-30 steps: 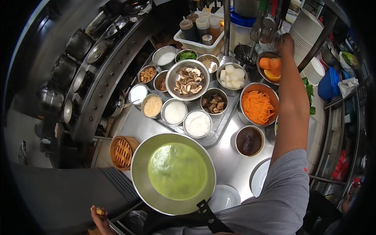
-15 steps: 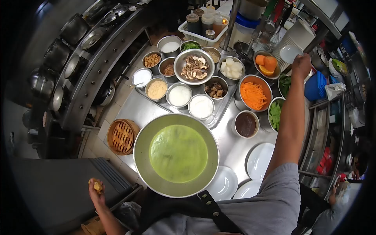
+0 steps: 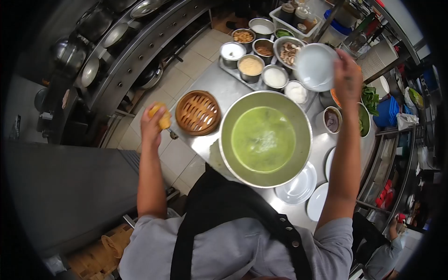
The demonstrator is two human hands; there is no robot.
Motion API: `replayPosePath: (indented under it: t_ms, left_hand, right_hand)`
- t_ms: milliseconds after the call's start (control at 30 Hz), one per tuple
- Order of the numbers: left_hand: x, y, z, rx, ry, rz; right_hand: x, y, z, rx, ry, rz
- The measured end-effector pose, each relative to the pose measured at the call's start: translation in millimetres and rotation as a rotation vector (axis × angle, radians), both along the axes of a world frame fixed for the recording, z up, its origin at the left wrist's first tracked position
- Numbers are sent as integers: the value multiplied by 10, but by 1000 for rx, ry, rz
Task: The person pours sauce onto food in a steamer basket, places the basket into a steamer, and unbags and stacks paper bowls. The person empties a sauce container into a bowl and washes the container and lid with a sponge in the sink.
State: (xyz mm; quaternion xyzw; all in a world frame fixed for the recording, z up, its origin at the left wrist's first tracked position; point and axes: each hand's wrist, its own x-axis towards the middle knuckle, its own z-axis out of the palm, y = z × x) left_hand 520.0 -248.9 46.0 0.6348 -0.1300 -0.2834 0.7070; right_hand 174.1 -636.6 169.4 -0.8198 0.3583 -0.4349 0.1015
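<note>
My left hand point(image 3: 150, 127) is closed around a yellow-brown lump point(image 3: 164, 120), its kind unclear, left of the round bamboo steamer point(image 3: 198, 112). My right hand point(image 3: 349, 81) grips the rim of a small white bowl point(image 3: 313, 69). That bowl hangs in the air above the ingredient containers and hides some of them. Below and left of it stands a large metal bowl point(image 3: 224, 154) with green liquid point(image 3: 263, 139) inside. Several white plates point(image 3: 298, 189) lie beside the large bowl at the table's near right.
Metal containers of mushrooms point(image 3: 288, 52), white powder point(image 3: 275, 76) and beige powder point(image 3: 250, 66) stand at the back. A cup of dark sauce point(image 3: 332, 120) is right of the large bowl. Stacked plates point(image 3: 378, 60) stand farther back. Another person point(image 3: 385, 256) is at lower right.
My right hand has brought the small white bowl leftward from near the stacked plates. My left hand has risen towards the table with the yellow-brown lump. The whole view has shifted.
</note>
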Motion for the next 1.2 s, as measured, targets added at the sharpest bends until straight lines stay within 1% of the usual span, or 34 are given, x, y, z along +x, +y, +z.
replayPosePath:
  t_ms: [33, 67, 100, 133, 167, 267, 333, 400, 467, 500, 600, 633, 700, 733, 767, 800, 833, 933, 967, 1067, 1100, 1200]
  left_hand:
    - [31, -84, 55, -26, -31, -6]
    - [69, -146, 102, -53, -59, -16]
    - [123, -179, 128, -62, -75, -29]
    - [187, -194, 145, -72, -90, -40]
    - [252, -198, 139, -85, -106, -48]
    - [405, -200, 46, -5, -208, -130]
    - [392, -212, 67, 41, -194, -210]
    - [394, -273, -13, 76, -212, -287]
    - [426, -401, -263, 103, -264, -360]
    - [411, -469, -321, 161, -331, -382]
    - [278, -661, -375, 357, -536, -447]
    - [219, -714, -342, 441, -607, -472]
    - [101, -763, -252, 577, -725, -493]
    - [93, -756, -254, 566, -720, -490]
    - [89, -747, -260, 557, -714, -488]
    - [94, -737, -275, 551, -710, -487]
    - [135, -690, -310, 499, -687, -490]
    - [330, -514, -365, 375, -703, -607]
    - [374, -461, -405, 374, -743, -632]
    - [420, -351, -312, 357, -646, -735]
    - [411, -334, -247, 388, -669, -760]
    - [356, -325, -423, 308, -872, -698]
  right_hand:
    - [336, 290, -135, 84, 2, 80]
    - [666, 608, -200, 178, 161, 99]
    - [999, 925, -289, 149, 172, 166]
    - [1312, 1068, -571, 234, 164, 262]
    - [1586, 1311, -699, 267, 242, 287]
    - [2224, 1804, -994, 375, 532, 323]
    - [2418, 1964, -1296, 379, 567, 346]
    - [2494, 2030, -1492, 352, 566, 333]
    - [2513, 2036, -1604, 302, 551, 331]
    - [2502, 2093, -1525, 225, 510, 284]
    - [2395, 2141, -1251, 344, 388, 262]
    - [2351, 2155, -1207, 446, 335, 268]
    - [2267, 2279, -1105, 567, 476, 273]
    - [2242, 2310, -1083, 628, 545, 278]
    - [2196, 2245, -1431, 617, 528, 301]
    - [2212, 2408, -1200, 739, 701, 297]
    - [2200, 2463, -1264, 718, 684, 288]
    - [2170, 2537, -1418, 616, 592, 297]
    - [2159, 2558, -1441, 575, 554, 304]
    - [2192, 2579, -1376, 610, 600, 265]
    - [2204, 2593, -1344, 612, 631, 246]
    - [2224, 2609, -1335, 591, 686, 203]
